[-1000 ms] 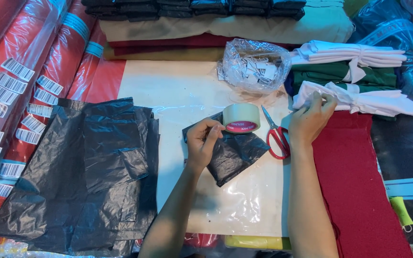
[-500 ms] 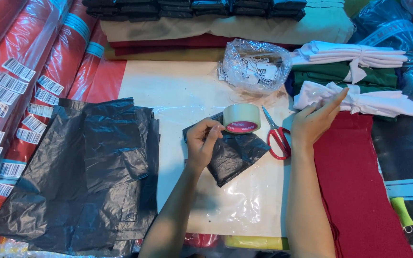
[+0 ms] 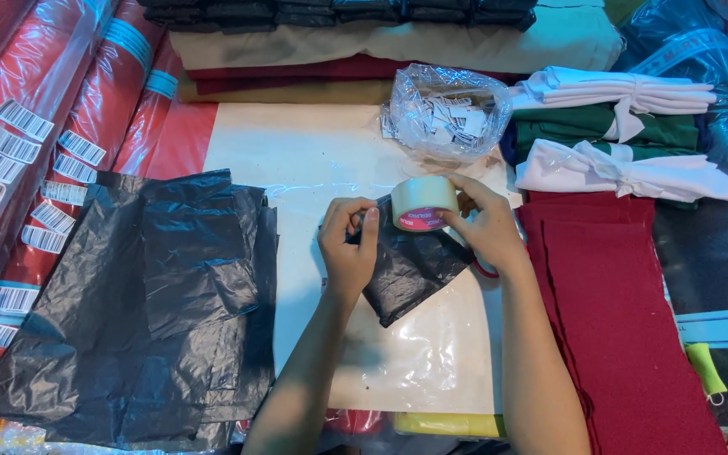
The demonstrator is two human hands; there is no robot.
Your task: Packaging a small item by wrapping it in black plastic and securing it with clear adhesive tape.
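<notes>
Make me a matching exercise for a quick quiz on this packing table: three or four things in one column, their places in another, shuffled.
Things:
1. tape roll
2. clear bag of labels
3. flat black bags
4. red cloth stack

Places:
A. right of the table
B. left of the table
C. under the right hand, on the folded black bag
D. far edge, centre

Pairs: 1-C, 2-D, 3-B, 4-A

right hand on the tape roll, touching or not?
Touching. Head view: the right hand wraps its fingers against the side of the tape roll, no gap.
</notes>
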